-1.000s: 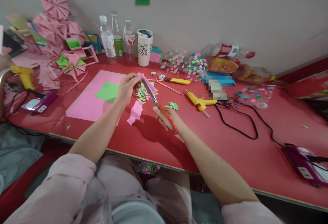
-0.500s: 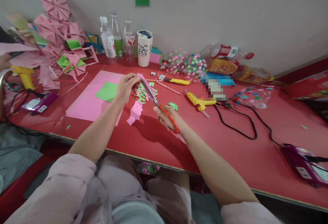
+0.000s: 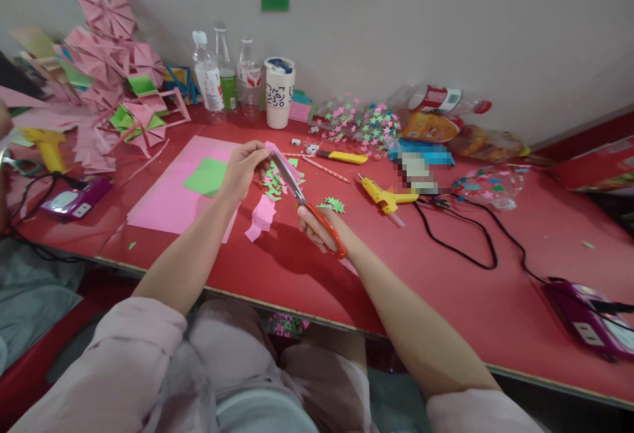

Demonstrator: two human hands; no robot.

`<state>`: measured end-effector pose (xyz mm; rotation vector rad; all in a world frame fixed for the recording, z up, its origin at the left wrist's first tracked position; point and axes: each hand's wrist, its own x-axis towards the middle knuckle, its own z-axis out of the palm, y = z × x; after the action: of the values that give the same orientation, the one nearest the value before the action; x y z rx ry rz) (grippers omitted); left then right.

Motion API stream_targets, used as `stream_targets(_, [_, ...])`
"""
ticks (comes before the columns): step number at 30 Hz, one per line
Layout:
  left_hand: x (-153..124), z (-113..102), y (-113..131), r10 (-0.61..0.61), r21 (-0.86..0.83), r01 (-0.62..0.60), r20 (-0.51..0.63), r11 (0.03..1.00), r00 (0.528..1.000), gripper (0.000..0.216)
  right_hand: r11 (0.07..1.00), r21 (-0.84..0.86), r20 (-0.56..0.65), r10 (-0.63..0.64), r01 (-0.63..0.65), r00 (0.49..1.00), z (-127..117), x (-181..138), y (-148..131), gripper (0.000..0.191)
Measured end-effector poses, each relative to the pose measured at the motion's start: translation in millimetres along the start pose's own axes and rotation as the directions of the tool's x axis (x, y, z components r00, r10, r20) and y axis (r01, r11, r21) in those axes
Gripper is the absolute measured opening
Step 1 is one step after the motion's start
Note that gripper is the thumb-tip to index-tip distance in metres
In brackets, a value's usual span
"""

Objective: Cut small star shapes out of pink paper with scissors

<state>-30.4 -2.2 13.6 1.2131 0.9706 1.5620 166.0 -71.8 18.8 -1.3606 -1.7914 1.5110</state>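
My left hand (image 3: 246, 166) pinches a small piece of pink paper (image 3: 271, 147) between thumb and fingers above the table. My right hand (image 3: 317, 227) is wrapped round the orange handles of a pair of scissors (image 3: 321, 218). The scissor blades point up and left and reach the pink paper at my left fingertips. Below them lie green and pink paper scraps (image 3: 274, 185). A crumpled pink paper piece (image 3: 261, 217) rests nearer the table edge. Beside my right hand is a small group of green paper stars (image 3: 334, 204). A green paper square (image 3: 205, 177) lies on pink sheets (image 3: 163, 205) to the left.
A yellow glue gun (image 3: 389, 197) with a black cord and a yellow utility knife (image 3: 348, 157) lie to the right. Bottles (image 3: 209, 83) and a white cup (image 3: 280, 96) stand along the wall. Purple power strips (image 3: 589, 324) sit at both sides. Another person's arm shows at far left.
My hands, the paper and the scissors have barely moved. At the far left, the other person's hand and the pink paper there have shifted slightly.
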Motion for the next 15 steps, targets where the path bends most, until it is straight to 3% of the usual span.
stream_targets(15, [-1.4,0.6,-4.3,0.021,0.006,-0.021,-0.013,1.0,1.0,0.013,1.0,0.002,-0.022,0.026,-0.026,0.999,-0.9,7.1,5.2,0.047])
